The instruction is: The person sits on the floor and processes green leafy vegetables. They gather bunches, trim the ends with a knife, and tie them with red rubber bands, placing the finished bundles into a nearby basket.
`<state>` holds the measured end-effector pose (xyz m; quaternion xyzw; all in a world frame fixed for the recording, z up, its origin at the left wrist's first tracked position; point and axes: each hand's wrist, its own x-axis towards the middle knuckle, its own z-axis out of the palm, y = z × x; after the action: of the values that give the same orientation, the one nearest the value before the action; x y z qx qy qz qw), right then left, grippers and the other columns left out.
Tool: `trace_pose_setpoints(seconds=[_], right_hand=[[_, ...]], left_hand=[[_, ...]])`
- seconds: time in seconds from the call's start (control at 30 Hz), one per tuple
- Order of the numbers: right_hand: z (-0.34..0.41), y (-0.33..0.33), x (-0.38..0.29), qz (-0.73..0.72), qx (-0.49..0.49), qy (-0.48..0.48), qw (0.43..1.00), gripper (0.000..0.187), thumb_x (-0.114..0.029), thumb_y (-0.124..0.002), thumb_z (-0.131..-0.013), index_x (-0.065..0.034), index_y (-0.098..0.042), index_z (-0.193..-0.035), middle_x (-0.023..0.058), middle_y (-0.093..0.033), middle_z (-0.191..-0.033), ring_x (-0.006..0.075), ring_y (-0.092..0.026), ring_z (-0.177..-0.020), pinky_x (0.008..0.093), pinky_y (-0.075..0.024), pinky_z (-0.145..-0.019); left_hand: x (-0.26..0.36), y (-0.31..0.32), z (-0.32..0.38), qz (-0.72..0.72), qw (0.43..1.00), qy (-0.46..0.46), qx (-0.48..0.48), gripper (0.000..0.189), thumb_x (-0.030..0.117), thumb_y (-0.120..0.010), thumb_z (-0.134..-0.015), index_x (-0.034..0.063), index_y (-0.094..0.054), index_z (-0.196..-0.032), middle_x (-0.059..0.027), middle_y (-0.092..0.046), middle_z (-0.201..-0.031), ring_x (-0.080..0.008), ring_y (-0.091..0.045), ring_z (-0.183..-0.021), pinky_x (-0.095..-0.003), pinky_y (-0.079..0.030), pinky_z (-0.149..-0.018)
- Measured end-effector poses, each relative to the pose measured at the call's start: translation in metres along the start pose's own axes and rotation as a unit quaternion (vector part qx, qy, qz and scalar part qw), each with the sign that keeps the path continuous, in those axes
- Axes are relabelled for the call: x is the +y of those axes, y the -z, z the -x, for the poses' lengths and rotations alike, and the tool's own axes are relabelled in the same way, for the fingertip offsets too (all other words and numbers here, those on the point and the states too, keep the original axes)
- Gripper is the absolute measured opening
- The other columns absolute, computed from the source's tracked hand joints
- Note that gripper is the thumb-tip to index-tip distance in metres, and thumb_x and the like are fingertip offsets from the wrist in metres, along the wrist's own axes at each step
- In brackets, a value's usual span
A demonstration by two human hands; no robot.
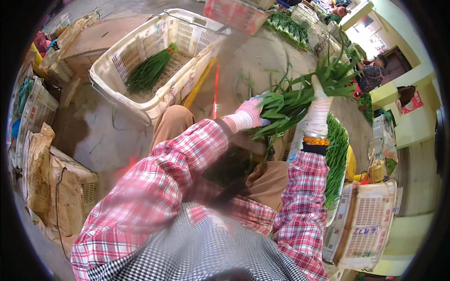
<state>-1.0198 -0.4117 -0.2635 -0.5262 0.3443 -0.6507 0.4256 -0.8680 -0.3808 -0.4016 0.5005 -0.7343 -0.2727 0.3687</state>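
My left hand [248, 113], in a striped knit glove, grips the left end of a loose bunch of long flat green leaves [286, 105], which look like garlic chives. My right hand [318, 96], gloved alike, is closed around the same bunch further right, where the leaves fan out past the fingers. The bunch is held above my knees. Ahead to the left, a white plastic crate [140, 102] holds one bundle of green chives [151, 70] tied with a red band. Beside my right forearm, a light-coloured crate [330, 217] is heaped with loose chives [335, 161].
A red strip [216, 91] and a yellow bar [198, 84] lie beside the white crate. Stacked crates [367, 224] stand at the right, sacking-covered crates [42, 175] at the left. A pink crate [235, 15] and more greens [288, 30] are ahead. A person [372, 75] is at far right.
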Motion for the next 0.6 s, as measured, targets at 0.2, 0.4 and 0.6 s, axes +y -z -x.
trace_pose_setpoints(seconds=[0.2, 0.4, 0.6], right_hand=[[-0.029, 0.019, 0.033, 0.039, -0.03, 0.046, 0.998, 0.037, -0.012, -0.075, -0.086, 0.0009, -0.062, -0.118, 0.0053, -0.067, -0.107, 0.0158, -0.061, -0.09, 0.0299, -0.0494, -0.086], [-0.014, 0.006, 0.014, 0.104, -0.063, 0.029, 0.992, 0.047, -0.012, -0.081, -0.08, 0.002, -0.061, -0.12, 0.0048, -0.068, -0.11, 0.0161, -0.062, -0.092, 0.0314, -0.0504, -0.087], [-0.022, -0.008, 0.006, 0.059, -0.041, -0.01, 0.997, 0.04, -0.01, -0.082, -0.078, 0.0025, -0.066, -0.113, 0.0074, -0.069, -0.11, 0.0153, -0.063, -0.092, 0.0307, -0.0511, -0.085]], left_hand=[[0.0, 0.004, -0.049, 0.111, 0.99, -0.079, 0.039, 0.115, 0.038, -0.09, -0.06, -0.0026, -0.027, -0.146, -0.0282, -0.047, -0.138, -0.0414, -0.048, -0.128, -0.0428, -0.04, -0.107], [0.071, 0.012, -0.055, 0.29, 0.955, -0.055, 0.039, 0.103, 0.033, -0.089, -0.062, 0.0007, -0.036, -0.143, -0.026, -0.056, -0.131, -0.0372, -0.056, -0.12, -0.0395, -0.047, -0.101], [0.088, 0.023, -0.062, 0.028, 0.994, -0.019, 0.103, 0.07, 0.023, -0.079, -0.067, -0.003, -0.048, -0.124, -0.0275, -0.065, -0.107, -0.0432, -0.061, -0.105, -0.0459, -0.052, -0.087]])
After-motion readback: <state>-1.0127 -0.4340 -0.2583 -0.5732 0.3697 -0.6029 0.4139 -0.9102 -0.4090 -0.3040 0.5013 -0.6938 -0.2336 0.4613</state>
